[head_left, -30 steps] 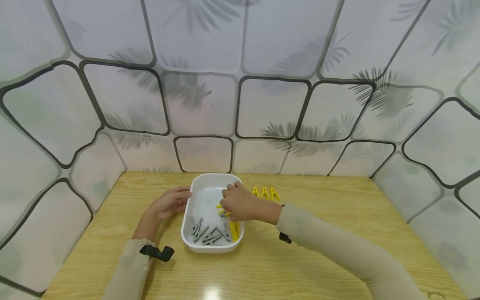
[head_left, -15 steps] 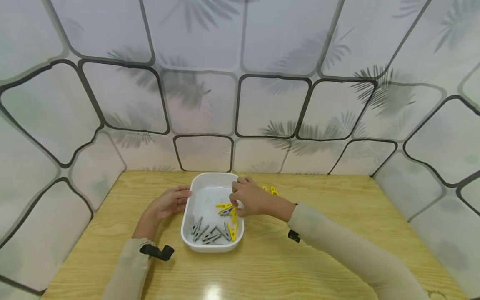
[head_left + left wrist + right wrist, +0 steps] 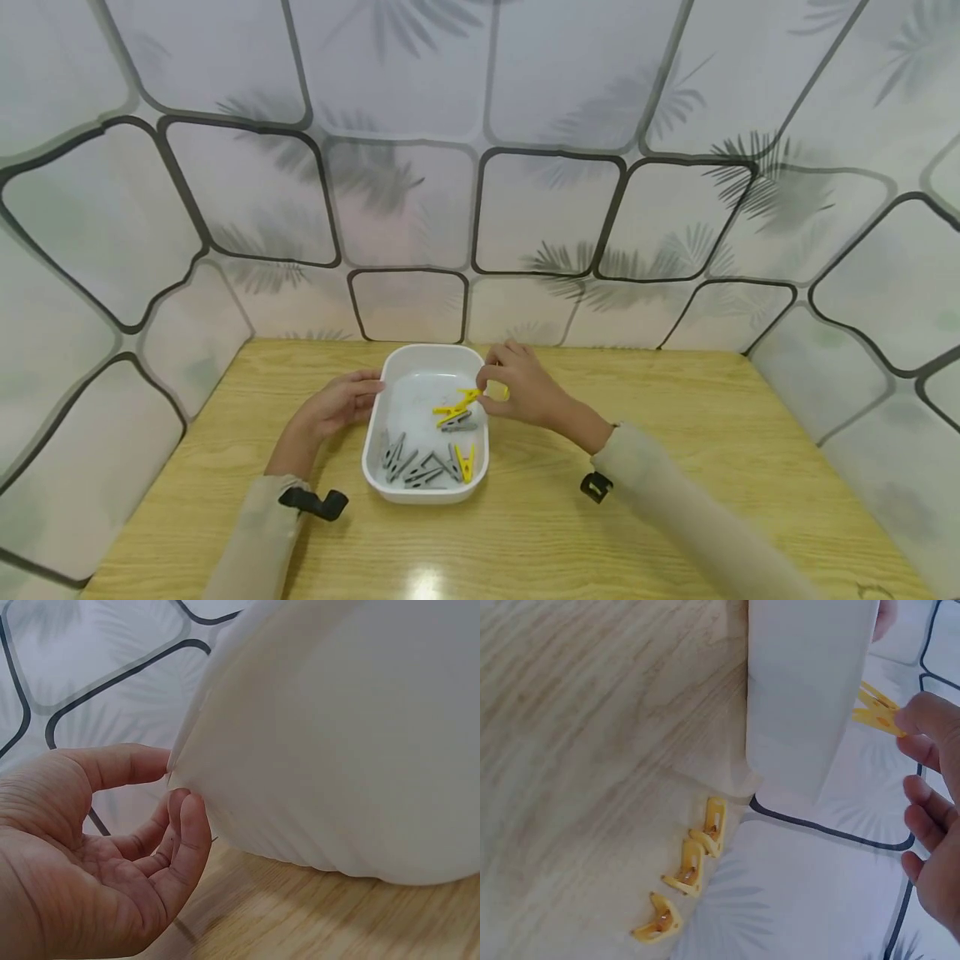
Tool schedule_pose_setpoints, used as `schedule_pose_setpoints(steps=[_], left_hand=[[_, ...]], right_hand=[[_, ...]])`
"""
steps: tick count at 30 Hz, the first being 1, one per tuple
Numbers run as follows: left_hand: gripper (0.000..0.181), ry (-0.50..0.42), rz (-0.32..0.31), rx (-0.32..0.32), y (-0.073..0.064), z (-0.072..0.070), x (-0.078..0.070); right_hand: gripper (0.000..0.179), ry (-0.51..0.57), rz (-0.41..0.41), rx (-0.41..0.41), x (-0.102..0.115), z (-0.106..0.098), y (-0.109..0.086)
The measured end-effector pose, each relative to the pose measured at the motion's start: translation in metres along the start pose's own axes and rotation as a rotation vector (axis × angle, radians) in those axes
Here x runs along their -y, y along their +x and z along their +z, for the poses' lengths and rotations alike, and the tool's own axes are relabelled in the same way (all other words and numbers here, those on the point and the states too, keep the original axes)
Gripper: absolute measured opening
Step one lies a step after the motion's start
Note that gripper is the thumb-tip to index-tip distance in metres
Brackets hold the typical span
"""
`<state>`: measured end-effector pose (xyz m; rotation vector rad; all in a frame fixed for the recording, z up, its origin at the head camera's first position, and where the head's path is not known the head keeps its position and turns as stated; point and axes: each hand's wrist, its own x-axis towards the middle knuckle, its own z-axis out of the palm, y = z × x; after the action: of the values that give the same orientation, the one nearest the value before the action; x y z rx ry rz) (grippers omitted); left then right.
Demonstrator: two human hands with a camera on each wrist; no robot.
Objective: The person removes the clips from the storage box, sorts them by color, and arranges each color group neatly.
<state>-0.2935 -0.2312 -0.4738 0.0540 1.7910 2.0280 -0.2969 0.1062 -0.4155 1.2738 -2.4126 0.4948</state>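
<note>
wooden table [image 3: 570,517], right hand [image 3: 525,390] pinching yellow clothespin [image 3: 883,718], left hand [image 3: 343,405] holding white tray [image 3: 426,497]

Wood-grain table [image 3: 525,525]: white tray [image 3: 423,498] on it, three yellow clips [image 3: 694,859] near tray.

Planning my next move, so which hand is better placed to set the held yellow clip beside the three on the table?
The right hand, probably: it pinches the yellow clip at the tray's right rim, near the three table clips. The left hand touches the tray's opposite side.
</note>
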Motion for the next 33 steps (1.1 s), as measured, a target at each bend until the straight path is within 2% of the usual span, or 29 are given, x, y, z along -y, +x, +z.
schedule_pose_setpoints(steps=[7, 11, 18, 24, 33], left_hand=[[0.033, -0.011, 0.0, -0.006, 0.0, 0.0, 0.001], [0.035, -0.003, 0.002, 0.001, -0.001, 0.0, 0.001], [0.053, 0.019, 0.003, 0.007, 0.0, 0.0, 0.001], [0.054, 0.031, 0.007, 0.01, 0.001, 0.0, 0.0], [0.056, 0.02, -0.003, 0.008, 0.002, 0.001, 0.0]], right_hand=[[0.014, 0.009, -0.009, -0.242, -0.009, 0.005, -0.011], [0.014, 0.004, 0.016, -0.314, -0.016, 0.005, -0.016], [0.015, 0.025, 0.071, -0.424, -0.032, 0.005, -0.028], [0.015, 0.026, 0.151, -0.481, -0.044, -0.001, -0.043], [0.012, -0.045, 0.283, -0.491, -0.072, -0.004, -0.075]])
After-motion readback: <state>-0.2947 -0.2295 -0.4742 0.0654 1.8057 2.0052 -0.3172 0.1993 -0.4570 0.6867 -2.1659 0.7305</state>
